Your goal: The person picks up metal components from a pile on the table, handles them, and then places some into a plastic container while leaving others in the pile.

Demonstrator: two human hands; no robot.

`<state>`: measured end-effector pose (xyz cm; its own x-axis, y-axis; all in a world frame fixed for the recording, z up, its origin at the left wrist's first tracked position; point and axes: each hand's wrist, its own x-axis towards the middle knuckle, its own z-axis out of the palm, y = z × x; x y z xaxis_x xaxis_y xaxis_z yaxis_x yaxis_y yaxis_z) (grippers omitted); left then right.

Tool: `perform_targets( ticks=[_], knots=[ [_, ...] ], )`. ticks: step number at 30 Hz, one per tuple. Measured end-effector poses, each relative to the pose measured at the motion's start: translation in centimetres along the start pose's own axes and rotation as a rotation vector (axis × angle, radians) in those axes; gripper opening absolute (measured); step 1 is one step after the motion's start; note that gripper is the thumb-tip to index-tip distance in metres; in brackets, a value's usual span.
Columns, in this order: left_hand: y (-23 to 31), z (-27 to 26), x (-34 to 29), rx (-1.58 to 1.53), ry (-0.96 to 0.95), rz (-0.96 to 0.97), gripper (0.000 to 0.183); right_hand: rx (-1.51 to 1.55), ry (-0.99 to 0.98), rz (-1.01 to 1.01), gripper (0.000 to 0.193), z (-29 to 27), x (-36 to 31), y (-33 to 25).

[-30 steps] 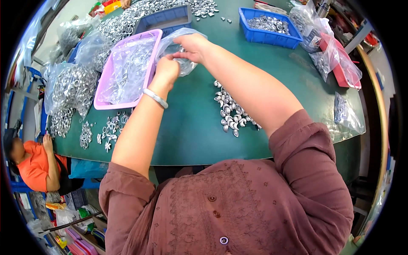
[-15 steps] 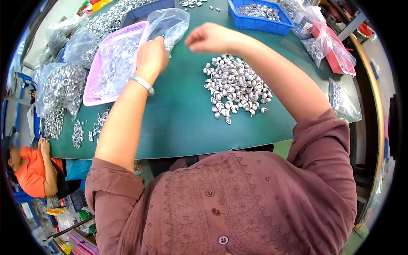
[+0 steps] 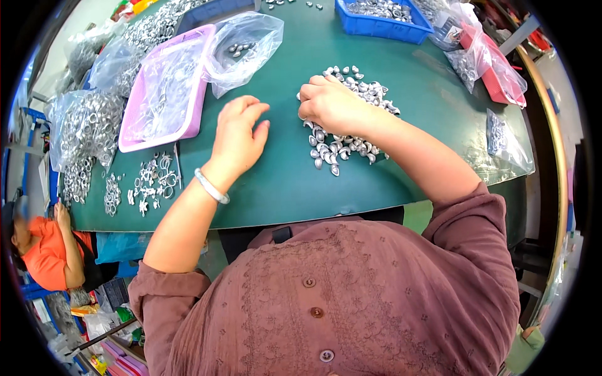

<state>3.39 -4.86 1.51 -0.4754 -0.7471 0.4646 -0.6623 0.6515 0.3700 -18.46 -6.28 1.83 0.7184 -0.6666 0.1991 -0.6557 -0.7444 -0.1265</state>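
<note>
A loose pile of small, shiny silver curved metal pieces (image 3: pixel 331 152) lies on the green tabletop. My right hand (image 3: pixel 331 106) is over its left side with curled fingers among the pieces; the fingertips are hidden, so I cannot make out what they hold. To the left, my left hand (image 3: pixel 241 135) hovers above the table with fingers apart and nothing in it, a pale bracelet (image 3: pixel 211 187) on its wrist. Beyond that hand is a clear plastic bag (image 3: pixel 254 53), its mouth spread wide, with a few silver pieces inside. It touches a pink plastic tray (image 3: pixel 195 113) lined with clear film.
Bags of silver rings (image 3: pixel 94 128) and loose ring parts (image 3: pixel 153 178) lie at the left. A blue bin (image 3: pixel 385 28) of metal pieces stands at the back, a red bin (image 3: pixel 501 78) at the right. A person in orange (image 3: pixel 47 254) sits at far left.
My left hand has let go of the clear bag and moved nearer to me. My right hand has come down from beside the bag onto the pile.
</note>
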Motion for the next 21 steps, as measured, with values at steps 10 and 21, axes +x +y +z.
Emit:
perform_targets(
  ticks=[10, 21],
  knots=[
    [2.5, 0.7, -1.5, -0.711, -0.043, -0.174, 0.042, 1.331, -0.007, 0.377, 0.012, -1.2, 0.3, -1.9],
    [4.2, 0.4, -2.5, -0.671, 0.077, -0.286, 0.007, 1.715, 0.006, 0.407, 0.013, -1.2, -0.7, -4.0]
  ],
)
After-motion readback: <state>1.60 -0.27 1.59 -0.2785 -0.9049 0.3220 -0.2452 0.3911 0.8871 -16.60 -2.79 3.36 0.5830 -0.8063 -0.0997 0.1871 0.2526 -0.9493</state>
